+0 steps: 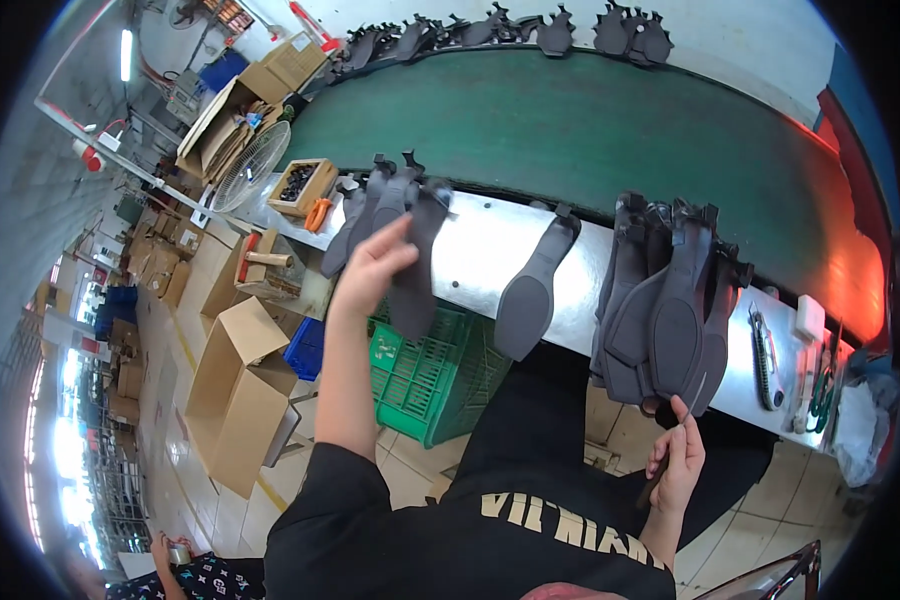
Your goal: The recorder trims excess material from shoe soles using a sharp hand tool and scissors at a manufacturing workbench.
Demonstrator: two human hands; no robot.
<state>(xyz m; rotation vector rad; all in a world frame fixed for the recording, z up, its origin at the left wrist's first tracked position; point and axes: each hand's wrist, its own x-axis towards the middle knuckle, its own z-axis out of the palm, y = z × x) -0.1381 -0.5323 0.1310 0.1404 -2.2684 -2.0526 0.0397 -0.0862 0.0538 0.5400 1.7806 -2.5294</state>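
Note:
My left hand [375, 268] is raised over the left part of the metal bench, its thumb and forefinger apart. It overlaps a dark shoe [417, 300] that lies sole up with its toe past the bench edge; the shoe is slightly blurred. More upturned shoes [355, 215] lie just left of it. By my lap, my right hand [678, 455] is closed on a slim tool [654, 488] with a dark handle and a thin tip. Beyond that tip is a pile of heeled shoes [675, 330], soles up. Between the hands a single shoe [530, 300] lies sole up.
A green belt [570, 120] runs behind the metal bench [470, 245], with shoes along its far side. A utility knife [767, 360] and scissors [823, 395] lie at right. Below are a green crate [425, 395] and an open carton [232, 400]. A person's arm [165, 565] shows lower left.

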